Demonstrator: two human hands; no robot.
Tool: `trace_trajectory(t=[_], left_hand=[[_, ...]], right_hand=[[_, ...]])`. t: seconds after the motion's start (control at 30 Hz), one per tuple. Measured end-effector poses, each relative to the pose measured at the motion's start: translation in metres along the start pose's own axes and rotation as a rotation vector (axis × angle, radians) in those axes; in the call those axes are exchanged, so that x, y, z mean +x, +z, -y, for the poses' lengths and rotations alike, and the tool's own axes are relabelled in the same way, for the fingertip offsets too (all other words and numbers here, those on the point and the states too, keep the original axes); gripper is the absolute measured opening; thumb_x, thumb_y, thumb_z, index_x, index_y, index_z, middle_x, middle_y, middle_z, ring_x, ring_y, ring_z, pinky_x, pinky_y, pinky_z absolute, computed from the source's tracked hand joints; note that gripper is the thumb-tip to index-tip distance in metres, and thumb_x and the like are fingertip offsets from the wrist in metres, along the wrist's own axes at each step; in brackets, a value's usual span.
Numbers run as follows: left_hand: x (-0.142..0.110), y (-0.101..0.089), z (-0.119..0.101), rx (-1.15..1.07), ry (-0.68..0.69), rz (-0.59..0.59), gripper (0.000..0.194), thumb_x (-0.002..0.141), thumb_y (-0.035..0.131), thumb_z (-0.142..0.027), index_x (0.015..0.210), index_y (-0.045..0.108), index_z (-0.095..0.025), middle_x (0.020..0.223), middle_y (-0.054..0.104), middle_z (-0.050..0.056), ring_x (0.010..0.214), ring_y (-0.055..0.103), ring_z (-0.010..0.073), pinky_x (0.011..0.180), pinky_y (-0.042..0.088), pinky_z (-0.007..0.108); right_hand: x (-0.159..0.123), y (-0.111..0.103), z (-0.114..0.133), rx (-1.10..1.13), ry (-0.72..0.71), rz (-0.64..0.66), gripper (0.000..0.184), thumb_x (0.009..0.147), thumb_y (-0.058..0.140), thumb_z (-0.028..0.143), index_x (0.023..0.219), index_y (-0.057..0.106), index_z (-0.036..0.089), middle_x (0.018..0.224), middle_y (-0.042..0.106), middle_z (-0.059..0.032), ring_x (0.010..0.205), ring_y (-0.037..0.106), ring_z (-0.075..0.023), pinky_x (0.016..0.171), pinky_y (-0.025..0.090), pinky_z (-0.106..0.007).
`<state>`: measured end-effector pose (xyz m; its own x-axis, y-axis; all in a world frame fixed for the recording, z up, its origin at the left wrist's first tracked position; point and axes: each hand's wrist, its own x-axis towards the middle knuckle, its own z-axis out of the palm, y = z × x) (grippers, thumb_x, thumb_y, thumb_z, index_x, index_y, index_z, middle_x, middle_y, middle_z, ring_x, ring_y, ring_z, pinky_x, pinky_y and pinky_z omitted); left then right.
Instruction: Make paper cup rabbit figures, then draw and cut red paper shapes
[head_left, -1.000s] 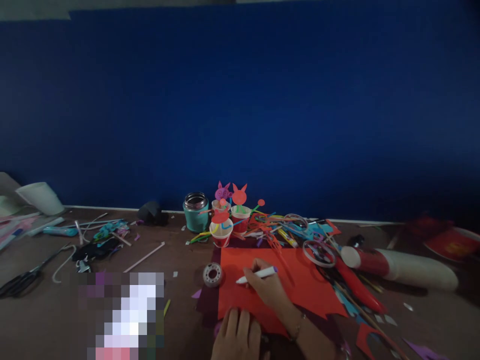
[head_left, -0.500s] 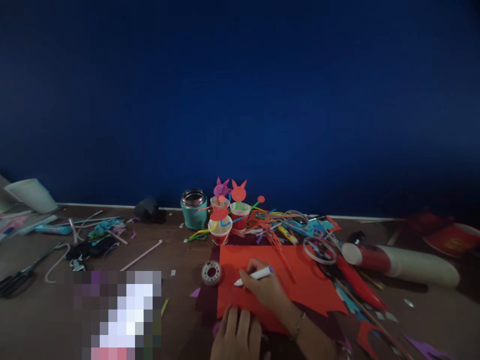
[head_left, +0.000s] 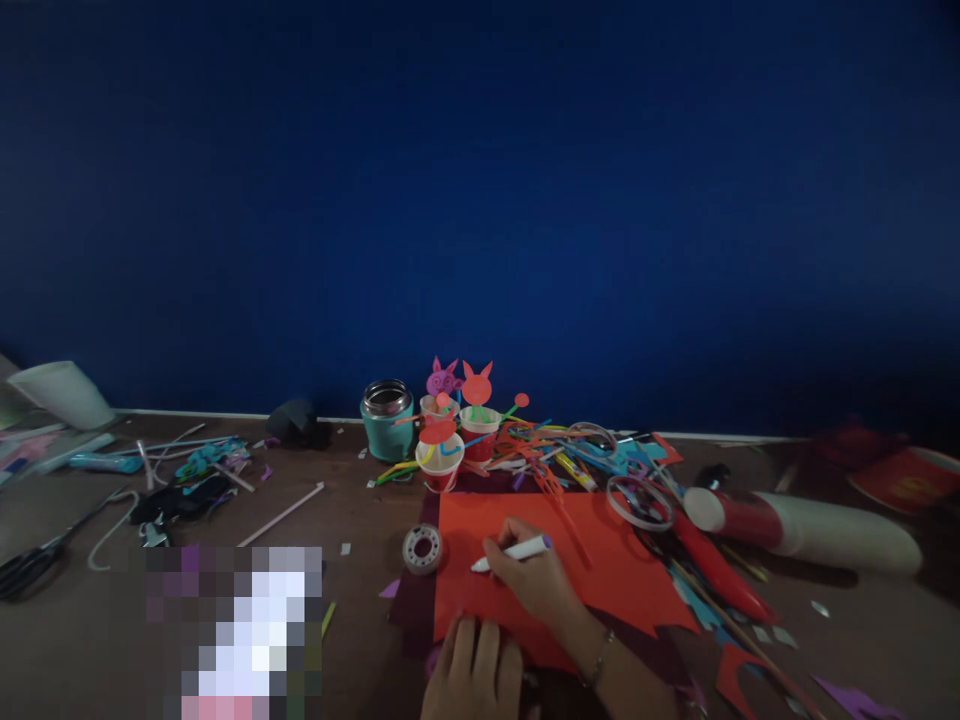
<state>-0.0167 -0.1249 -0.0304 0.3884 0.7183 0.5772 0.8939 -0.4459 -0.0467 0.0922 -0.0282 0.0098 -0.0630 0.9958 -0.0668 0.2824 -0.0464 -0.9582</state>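
A red paper sheet (head_left: pixel 622 565) lies on the brown table (head_left: pixel 360 540) in front of me. My right hand (head_left: pixel 534 580) rests on it, closed round a white marker (head_left: pixel 517 551) with a purple end; its tip points left and touches the sheet. Flat on the sheet's near edge at the bottom of the view lies my left hand (head_left: pixel 472 672), fingers stretched out and holding nothing. A roll of tape (head_left: pixel 422 548) sits just left of the sheet.
Behind the sheet stand paper cups with cut-out animal figures (head_left: pixel 457 420), a teal jar (head_left: pixel 388 420) and a heap of coloured straws and scraps (head_left: pixel 592 450). A stack of cups (head_left: pixel 802 530) lies on its side at right. Scissors (head_left: pixel 30 565) lie far left.
The view has shifted slightly. My right hand with the marker has moved a little over the red sheet. The left hand has stayed where it was.
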Motion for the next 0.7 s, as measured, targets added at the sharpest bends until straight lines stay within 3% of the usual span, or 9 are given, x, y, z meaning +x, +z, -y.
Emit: trace_trajectory(t=[0.23,0.53,0.7], left_hand=[[0.0012,0.0043,0.0021,0.049,0.013,-0.094,0.031,0.081,0.051,-0.05,0.094,0.058,-0.024,0.089,0.068,0.001,0.084,0.061,0.0206,0.068,0.048,0.03],[0.0031,0.0034,0.0011,0.057,0.007,-0.093,0.036,0.078,0.051,-0.056,0.094,0.057,-0.024,0.089,0.068,0.001,0.084,0.06,0.0209,0.065,0.047,0.03],[0.0028,0.0047,0.0007,0.051,-0.003,-0.102,0.037,0.076,0.053,-0.056,0.094,0.057,-0.023,0.088,0.067,0.002,0.083,0.06,0.0211,0.065,0.047,0.03]], right_hand=[[0.0022,-0.0013,-0.0032,0.016,-0.014,-0.029,0.024,0.071,0.052,0.032,0.054,0.037,0.023,0.042,0.045,0.0069,0.042,0.041,-0.0097,0.043,0.03,-0.021],[0.0019,-0.0003,-0.003,0.017,-0.019,-0.037,0.025,0.067,0.054,0.029,0.052,0.034,0.023,0.04,0.039,0.0088,0.04,0.036,-0.0087,0.04,0.025,-0.021],[0.0009,-0.0032,-0.0002,0.066,0.009,-0.028,0.023,0.069,0.052,0.03,0.053,0.037,0.023,0.041,0.045,0.0069,0.04,0.041,-0.0097,0.041,0.029,-0.021]])
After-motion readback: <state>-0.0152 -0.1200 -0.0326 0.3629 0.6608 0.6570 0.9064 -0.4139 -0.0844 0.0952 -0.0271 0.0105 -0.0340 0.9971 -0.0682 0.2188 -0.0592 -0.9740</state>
